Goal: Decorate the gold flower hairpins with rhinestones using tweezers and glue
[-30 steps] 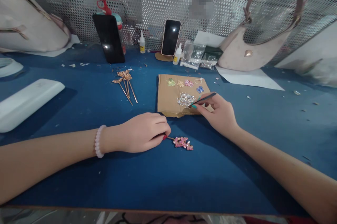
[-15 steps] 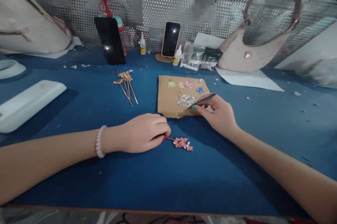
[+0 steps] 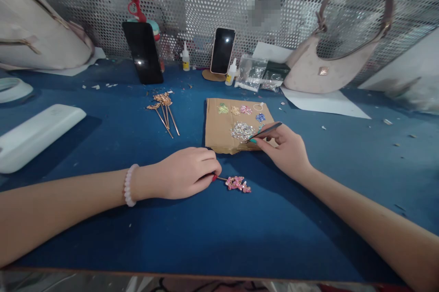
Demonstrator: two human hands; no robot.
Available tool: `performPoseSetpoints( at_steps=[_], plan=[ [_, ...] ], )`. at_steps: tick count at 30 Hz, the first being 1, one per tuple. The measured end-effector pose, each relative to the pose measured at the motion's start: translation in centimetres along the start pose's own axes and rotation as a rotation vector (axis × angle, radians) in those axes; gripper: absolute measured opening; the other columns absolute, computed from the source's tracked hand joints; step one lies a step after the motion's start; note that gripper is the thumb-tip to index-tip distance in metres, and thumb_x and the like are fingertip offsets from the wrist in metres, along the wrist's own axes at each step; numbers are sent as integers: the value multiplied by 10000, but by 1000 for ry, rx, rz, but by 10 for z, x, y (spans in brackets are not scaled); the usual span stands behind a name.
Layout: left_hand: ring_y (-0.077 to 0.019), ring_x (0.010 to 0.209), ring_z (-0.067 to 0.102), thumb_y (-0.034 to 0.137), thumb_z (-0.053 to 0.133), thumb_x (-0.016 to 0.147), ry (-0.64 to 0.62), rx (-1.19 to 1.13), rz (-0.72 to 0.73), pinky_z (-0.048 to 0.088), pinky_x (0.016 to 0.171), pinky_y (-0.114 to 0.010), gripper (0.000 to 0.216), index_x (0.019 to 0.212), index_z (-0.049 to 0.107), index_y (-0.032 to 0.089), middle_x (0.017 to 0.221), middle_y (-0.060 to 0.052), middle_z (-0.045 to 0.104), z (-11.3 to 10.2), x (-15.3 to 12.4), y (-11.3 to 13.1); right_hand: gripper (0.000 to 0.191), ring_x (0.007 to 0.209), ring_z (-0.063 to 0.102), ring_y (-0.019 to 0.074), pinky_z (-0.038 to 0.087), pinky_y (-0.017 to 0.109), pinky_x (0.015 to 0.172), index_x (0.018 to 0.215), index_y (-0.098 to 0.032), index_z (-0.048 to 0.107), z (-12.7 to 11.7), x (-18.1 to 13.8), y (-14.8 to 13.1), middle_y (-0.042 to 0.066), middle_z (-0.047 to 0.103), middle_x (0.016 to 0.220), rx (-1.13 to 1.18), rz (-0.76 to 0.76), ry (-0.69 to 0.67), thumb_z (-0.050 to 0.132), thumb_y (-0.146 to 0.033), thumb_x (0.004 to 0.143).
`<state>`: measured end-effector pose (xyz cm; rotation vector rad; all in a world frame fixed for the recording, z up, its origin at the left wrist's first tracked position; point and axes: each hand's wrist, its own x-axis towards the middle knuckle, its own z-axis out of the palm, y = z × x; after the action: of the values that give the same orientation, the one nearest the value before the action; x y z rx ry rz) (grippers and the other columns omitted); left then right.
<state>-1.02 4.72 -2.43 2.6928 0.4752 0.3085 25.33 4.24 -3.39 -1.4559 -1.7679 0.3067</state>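
Note:
My left hand (image 3: 187, 173) is closed around the stem of a hairpin (image 3: 237, 184), whose pink flower head points right, just over the blue table. A pair of dark tweezers (image 3: 265, 132) is pinched in my right hand (image 3: 288, 148), slanting down to the left. Their tips are at the lower edge of a pile of silver rhinestones (image 3: 243, 131) on a cardboard sheet (image 3: 216, 132); whether they grip a stone is too small to tell. Smaller piles of green (image 3: 223, 108), yellowish, pink (image 3: 246, 109) and blue stones (image 3: 260, 117) lie on the same cardboard.
Several gold hairpins (image 3: 166, 109) lie left of the cardboard. Behind stand two phones (image 3: 222, 51), glue bottles (image 3: 185, 57) and small plastic bags (image 3: 251, 73). A handbag (image 3: 325, 63) rests at the back right, and a white device (image 3: 41, 134) lies at the left.
The hairpin's flower head has risen slightly and turned a little in my left hand. My right hand and the tweezers have barely moved.

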Motion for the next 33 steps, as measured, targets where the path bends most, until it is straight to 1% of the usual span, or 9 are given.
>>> performPoseSetpoints(
  at_steps=[9, 16, 21, 28, 33],
  plan=[
    [-168, 785, 506, 145, 406, 898, -6, 0, -4, 398, 717, -300, 150, 921, 553, 158, 891, -53, 565, -1, 1, 0, 104, 653, 671, 198, 511, 311, 587, 822, -210, 605, -1, 1, -1, 21, 720, 720, -27, -24, -8, 640, -254, 735],
    [-172, 790, 508, 152, 397, 903, -11, 1, -8, 401, 720, -307, 156, 924, 551, 164, 893, -55, 568, 0, 1, 0, 128, 682, 682, 211, 515, 329, 601, 845, -209, 588, 1, 1, 6, 32, 725, 737, 56, -7, -15, 641, -265, 743],
    [-171, 786, 506, 149, 398, 901, -12, -7, -5, 401, 718, -306, 157, 924, 552, 160, 889, -55, 567, -1, 1, 0, 122, 686, 683, 208, 526, 335, 615, 834, -209, 584, 1, 1, 5, 33, 723, 735, 64, -1, -23, 645, -257, 739],
    [-169, 775, 502, 140, 401, 893, -17, -10, -5, 396, 705, -304, 155, 906, 554, 155, 873, -51, 567, -2, 2, 0, 126, 643, 678, 194, 521, 316, 573, 827, -211, 570, 1, 1, 1, 29, 721, 719, 62, 11, -17, 644, -252, 734],
    [-170, 784, 504, 140, 404, 891, -16, -11, -4, 399, 713, -306, 153, 909, 555, 155, 878, -51, 566, -2, 3, 1, 124, 657, 682, 198, 527, 324, 592, 825, -214, 573, 1, 0, 2, 27, 722, 721, 63, 14, -18, 647, -247, 732]
  ],
)
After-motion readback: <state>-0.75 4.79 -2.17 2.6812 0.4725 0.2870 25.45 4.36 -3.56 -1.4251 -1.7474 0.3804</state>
